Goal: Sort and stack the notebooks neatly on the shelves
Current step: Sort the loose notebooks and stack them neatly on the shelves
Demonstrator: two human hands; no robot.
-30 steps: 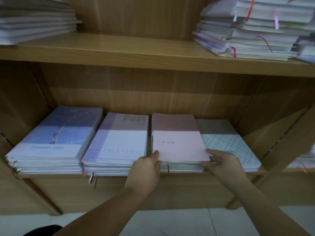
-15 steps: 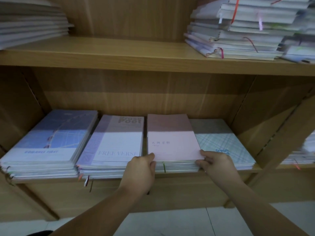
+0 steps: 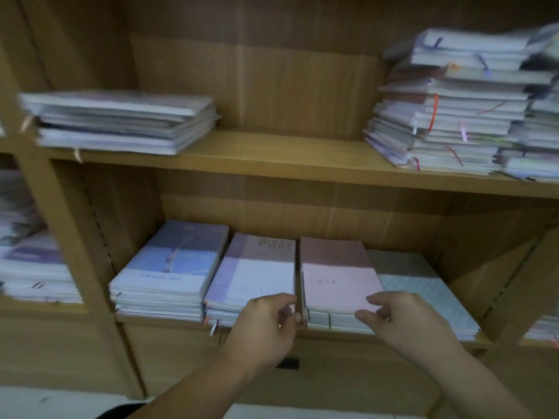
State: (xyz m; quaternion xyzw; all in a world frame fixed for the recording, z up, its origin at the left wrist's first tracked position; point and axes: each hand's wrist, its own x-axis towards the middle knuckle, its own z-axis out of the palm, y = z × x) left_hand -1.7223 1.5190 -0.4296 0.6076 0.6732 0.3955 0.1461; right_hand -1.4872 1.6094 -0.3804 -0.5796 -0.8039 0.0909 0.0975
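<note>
Progress: lower shelf (image 3: 481, 343) looks mostly sorted. It holds four flat stacks side by side, each with one cover type.
- pink stack (image 3: 335, 276): between the hands, front edge just beyond the fingertips.
- lilac stack (image 3: 257, 273): directly beyond the left hand (image 3: 266, 325), just beside the pink one.
- blue stack (image 3: 172, 267): further out past the left hand.
- green plaid stack (image 3: 423, 285): beyond the right hand (image 3: 402, 322), partly tucked against the pink stack's far side.

Edges look fairly square; the pink stack's top cover sits flush.

Hands: both fingers are loosely curled, a narrow spread. The left is at the pink stack's front left corner. The right is at its front right corner, index over the cover and thumb by the front edge. Frame is blurred, so I cannot tell whether either hand actually pinches or only touches.

Left to do (judgement): upper shelf (image 3: 287, 152), above the hands.
- upper left stack (image 3: 121, 122): fairly even.
- upper right heap (image 3: 453, 116): mixed, skewed, ribbons hanging out. It probably needs sorting.
- side pile (image 3: 27, 267), far out past the left hand: too blurred to assess.
</note>
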